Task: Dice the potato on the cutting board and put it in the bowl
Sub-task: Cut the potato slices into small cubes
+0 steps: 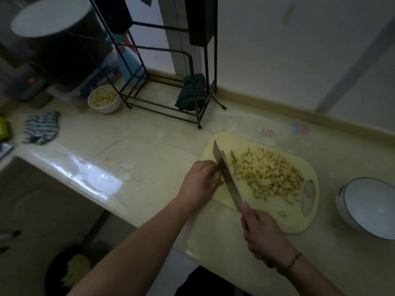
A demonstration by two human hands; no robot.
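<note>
At centre right of the frame the yellow cutting board (226, 144) carries a wide heap of diced potato (269, 174). The left hand (201, 180) curls its fingers over the last small potato piece (217, 175) at the board's left edge, pinning it. The right hand (263, 236) is wrapped tight round the handle of the kitchen knife (224, 169), whose blade lies just beside the left fingertips.

The remnant looks small, firm and probably wet, so it could slip; holding it from above with the fingertips tucked back seems safest. The dice are light and loose and would scatter if pushed fast; scooping them with the flat blade should suit.

The empty white bowl (363, 216) sits at the right edge, near the board's rounded end, with bare counter between. The board's near corner lies close to the counter's front edge, so dice pushed that way could fall.
</note>
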